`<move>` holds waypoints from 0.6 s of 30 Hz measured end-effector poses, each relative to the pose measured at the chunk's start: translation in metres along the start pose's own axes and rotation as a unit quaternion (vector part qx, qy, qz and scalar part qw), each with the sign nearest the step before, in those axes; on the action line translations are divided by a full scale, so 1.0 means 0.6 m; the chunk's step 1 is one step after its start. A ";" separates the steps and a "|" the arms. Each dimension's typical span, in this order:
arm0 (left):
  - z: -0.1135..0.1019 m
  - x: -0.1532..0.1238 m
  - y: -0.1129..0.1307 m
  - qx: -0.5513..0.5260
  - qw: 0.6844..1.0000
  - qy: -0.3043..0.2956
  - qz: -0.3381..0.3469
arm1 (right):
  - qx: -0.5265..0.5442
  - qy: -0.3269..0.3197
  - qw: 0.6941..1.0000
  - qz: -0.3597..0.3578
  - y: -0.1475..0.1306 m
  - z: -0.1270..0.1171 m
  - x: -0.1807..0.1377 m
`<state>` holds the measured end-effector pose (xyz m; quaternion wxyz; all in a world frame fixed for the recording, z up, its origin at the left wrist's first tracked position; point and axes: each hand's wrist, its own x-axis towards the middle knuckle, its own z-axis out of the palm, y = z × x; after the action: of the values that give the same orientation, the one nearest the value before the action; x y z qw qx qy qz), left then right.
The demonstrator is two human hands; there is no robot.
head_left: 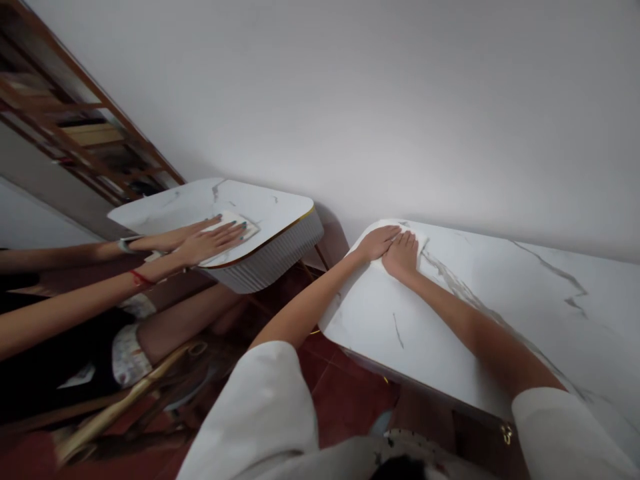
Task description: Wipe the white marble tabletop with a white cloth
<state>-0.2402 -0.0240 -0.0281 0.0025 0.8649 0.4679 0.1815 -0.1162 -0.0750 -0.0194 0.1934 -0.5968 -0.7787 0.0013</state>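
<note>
My left hand (379,243) lies flat near the far left corner of a white, marble-patterned table (365,307). Beside it, touching it, my right hand (401,255) rests palm down with the fingers stretched forward. Under both hands is a white cloth (423,241), pressed against the tabletop; its edges show around the fingers, and the rest is hidden. Neither hand is wrapped around anything.
To the left, a co-worker's hands (210,243) lie on another white cloth (250,228) on a second marble-patterned table (190,197) with a ribbed side. A bamboo chair (135,393), a wooden shelf (95,133) and a pale wall (380,100) surround the tables.
</note>
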 end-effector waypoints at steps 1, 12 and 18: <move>-0.006 -0.026 0.007 0.005 1.000 0.003 0.004 | 0.002 -0.004 1.000 -0.010 -0.012 -0.005 -0.020; -0.061 -0.281 0.154 0.079 0.992 0.018 -0.100 | 0.060 -0.071 0.978 -0.185 -0.071 -0.075 -0.230; -0.046 -0.295 0.252 0.116 0.983 0.021 -0.141 | 0.074 -0.080 0.968 -0.225 -0.016 -0.098 -0.284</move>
<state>-0.2146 -0.2569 -0.0310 -0.0823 0.7805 0.6032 0.1420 -0.0711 -0.2496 -0.0137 0.1693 -0.3886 -0.9035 0.0628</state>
